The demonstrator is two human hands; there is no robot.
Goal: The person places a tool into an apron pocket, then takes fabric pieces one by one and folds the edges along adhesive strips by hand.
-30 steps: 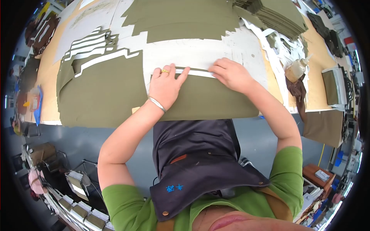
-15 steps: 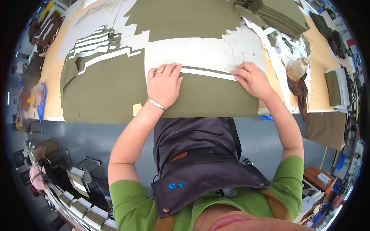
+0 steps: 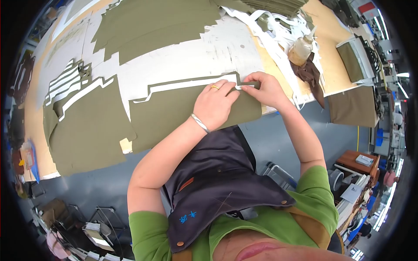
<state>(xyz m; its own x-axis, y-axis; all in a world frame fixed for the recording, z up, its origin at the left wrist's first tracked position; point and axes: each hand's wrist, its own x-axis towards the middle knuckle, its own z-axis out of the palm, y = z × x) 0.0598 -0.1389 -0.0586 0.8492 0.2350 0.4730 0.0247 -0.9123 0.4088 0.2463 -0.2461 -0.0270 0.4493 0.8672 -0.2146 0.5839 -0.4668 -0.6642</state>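
Observation:
An olive-green fabric panel (image 3: pixel 174 108) lies on the table in front of me. A white strip (image 3: pixel 183 82) follows its stepped upper edge. My left hand (image 3: pixel 214 104), with a ring and a bracelet, rests on the panel with fingers extended over the strip near the right-hand step. Close beside it, my right hand (image 3: pixel 267 90) pinches the strip's right end between thumb and fingers, at the panel's edge. Left of this panel lies a stack of similar olive panels (image 3: pixel 87 139), with white strips along their stepped edges.
More olive fabric (image 3: pixel 152 26) lies at the back of the table. Toward the right are tangled white strips (image 3: pixel 272 41), a bottle with a nozzle (image 3: pixel 301 50) and a dark brown cloth (image 3: pixel 310 76). A small yellowish piece (image 3: pixel 126 146) sits near the front edge.
My view has turned and shifted. My left hand has moved along the strip toward my right hand, and they are now close together. The strip's stepped left portion has come into sight.

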